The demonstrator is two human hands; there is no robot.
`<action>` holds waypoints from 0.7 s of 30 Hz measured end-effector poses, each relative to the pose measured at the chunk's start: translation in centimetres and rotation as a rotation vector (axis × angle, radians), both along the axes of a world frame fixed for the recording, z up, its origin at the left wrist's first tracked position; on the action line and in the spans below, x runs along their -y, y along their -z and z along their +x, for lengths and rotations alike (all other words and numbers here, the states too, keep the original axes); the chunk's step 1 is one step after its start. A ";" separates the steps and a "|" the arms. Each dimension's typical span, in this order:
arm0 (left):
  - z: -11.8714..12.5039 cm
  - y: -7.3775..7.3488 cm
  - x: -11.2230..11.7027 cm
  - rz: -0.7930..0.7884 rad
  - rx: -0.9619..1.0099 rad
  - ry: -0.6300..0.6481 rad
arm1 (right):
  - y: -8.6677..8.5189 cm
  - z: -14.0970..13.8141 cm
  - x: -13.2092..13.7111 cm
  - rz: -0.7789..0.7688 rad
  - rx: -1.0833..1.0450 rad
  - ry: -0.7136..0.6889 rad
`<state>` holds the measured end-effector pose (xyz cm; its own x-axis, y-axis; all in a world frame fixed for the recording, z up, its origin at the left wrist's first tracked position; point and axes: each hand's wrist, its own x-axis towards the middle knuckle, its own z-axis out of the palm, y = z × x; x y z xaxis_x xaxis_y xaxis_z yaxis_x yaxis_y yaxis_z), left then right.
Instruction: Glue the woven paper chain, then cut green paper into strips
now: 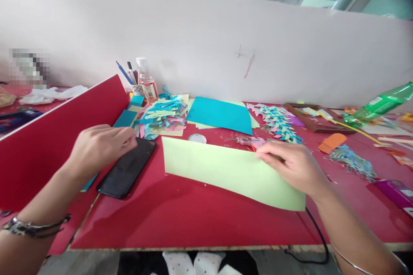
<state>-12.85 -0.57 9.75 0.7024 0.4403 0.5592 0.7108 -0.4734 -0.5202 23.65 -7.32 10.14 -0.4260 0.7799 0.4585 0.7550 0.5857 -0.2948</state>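
Observation:
My right hand point(290, 163) pinches the top edge of a light green sheet of paper point(222, 172), which is tilted up above the red table. The left end of the sheet hangs free. My left hand point(102, 145) is over a black smartphone point(127, 172), its fingers curled together. Whatever may be between those fingers is hidden. Behind the sheet lie a teal sheet of paper point(221, 114) on light green ones, a pile of cut paper strips point(163, 114), a small white disc point(197, 138) and a pink hand tool point(248, 141).
A red divider point(64, 137) stands at the left. Against the white back panel point(193, 43) are a pen cup point(137, 89) and a clear bottle point(147, 81). To the right are a paper-leaf garland point(279, 120), a brown tray point(314, 125), a green bottle point(380, 103) and a purple box point(395, 195).

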 end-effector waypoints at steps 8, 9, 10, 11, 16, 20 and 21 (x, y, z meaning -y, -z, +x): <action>8.3 -1.8 3.1 -0.348 0.132 0.400 | -0.7 -4.7 -1.2 0.204 0.097 -0.243; 9.0 -1.8 3.3 -0.387 0.135 0.419 | -0.7 -5.1 -1.3 0.233 0.104 -0.237; 9.3 -1.7 3.4 -0.419 0.143 0.426 | -0.8 -5.5 -1.3 0.269 0.115 -0.226; 9.5 -1.7 3.4 -0.450 0.154 0.423 | -0.8 -5.8 -1.4 0.306 0.129 -0.216; 9.7 -1.5 3.3 -0.669 0.222 0.455 | -0.6 -7.5 -1.5 0.388 0.156 -0.242; 9.6 -1.2 3.0 -0.804 0.298 0.481 | 0.2 -7.6 -2.0 0.412 0.095 -0.234; 9.4 -1.1 2.9 -0.823 0.306 0.477 | 0.5 -7.3 -2.2 0.419 0.088 -0.217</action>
